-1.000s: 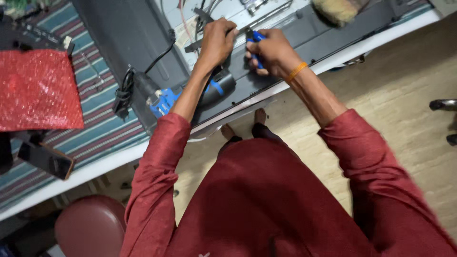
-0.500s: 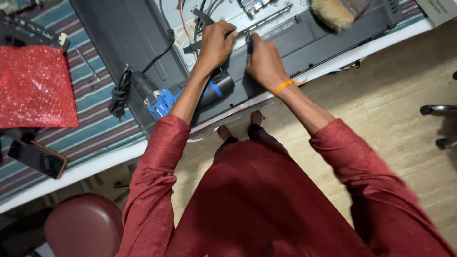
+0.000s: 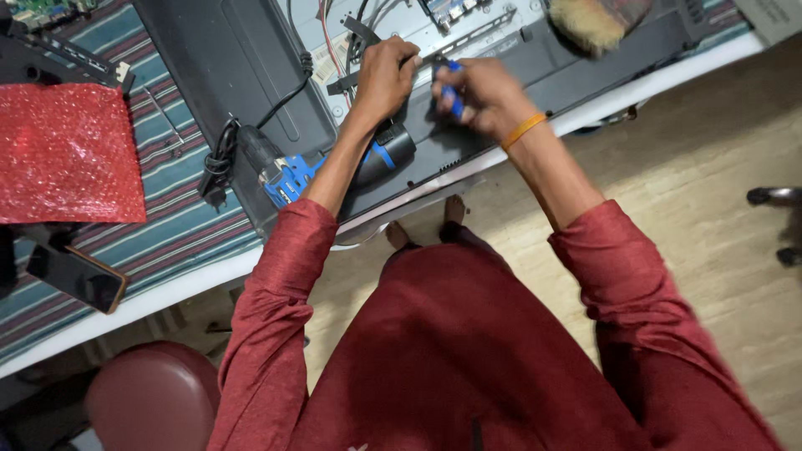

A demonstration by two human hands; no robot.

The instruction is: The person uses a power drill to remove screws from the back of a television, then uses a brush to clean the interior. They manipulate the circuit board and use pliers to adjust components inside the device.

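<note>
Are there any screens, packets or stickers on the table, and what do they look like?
Phone: left table edge, dark blank screen, orange rim.
Bubble-wrap packet: left on the striped cloth, red, squarish.
Label: pale sticker on the opened panel, beside the left hand.

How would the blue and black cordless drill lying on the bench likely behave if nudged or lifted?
The cordless drill lies on its side on the dark flat panel, so it probably slides or pivots rather than rolls. Its bulky battery end suggests it is heavy for its size. Rigid body; the left hand works just above it, not touching it.
</note>
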